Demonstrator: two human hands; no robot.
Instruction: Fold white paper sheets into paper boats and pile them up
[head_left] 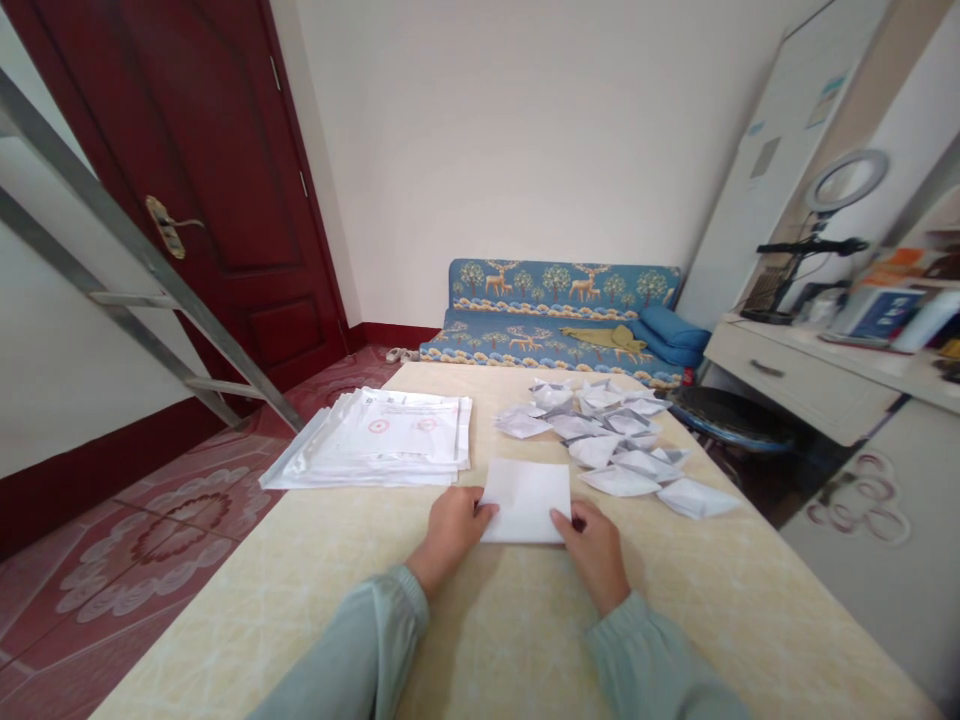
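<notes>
A folded sheet of white paper (526, 495) is held just over the near middle of the table, its long lower edge towards me. My left hand (451, 525) pinches its left side, thumb on top and fingers underneath. On the opposite side my right hand (594, 545) grips the lower right corner in the same way. Beyond the right hand lies a group of folded paper boats (621, 478), several in loose rows. To the left rests a stack of white paper sheets (375, 440), the top one bearing red round marks.
The table (495, 640) has a pale yellow patterned cover. Behind it stands a blue sofa (517, 335) with a deer pattern. A metal ladder (157, 265) leans at the left before a red door (202, 150). A round stool (731, 420) and a white cabinet (810, 380) are at the right.
</notes>
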